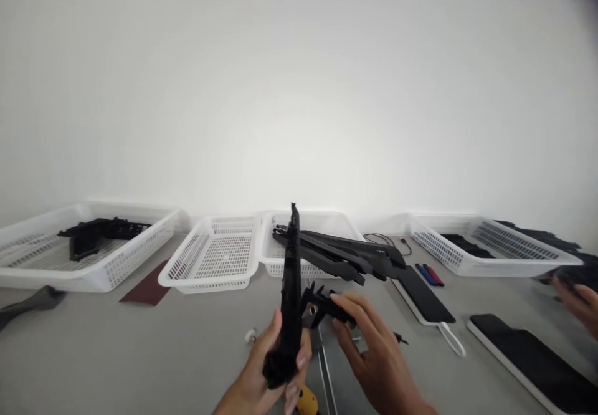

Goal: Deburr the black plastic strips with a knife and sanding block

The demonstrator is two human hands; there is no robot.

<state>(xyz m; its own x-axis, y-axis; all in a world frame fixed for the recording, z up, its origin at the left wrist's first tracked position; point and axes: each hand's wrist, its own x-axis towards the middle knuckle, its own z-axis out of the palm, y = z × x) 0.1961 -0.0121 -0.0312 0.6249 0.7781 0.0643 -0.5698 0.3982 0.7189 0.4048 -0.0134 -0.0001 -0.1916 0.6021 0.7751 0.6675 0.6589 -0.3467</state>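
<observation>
A plain white wall (299, 78) fills the upper half of the view, a little brighter in the middle. Below it a grey table (116, 352) meets the wall. The light is soft and shadows are weak.

Bright, soft, even light. The white wall (299, 78) glows palest at centre, greying toward the corners. Only faint shadows lie under the baskets (210, 281). Wide-angle distortion bends the edges at nine and three o'clock; dark smudge at two o'clock.
</observation>
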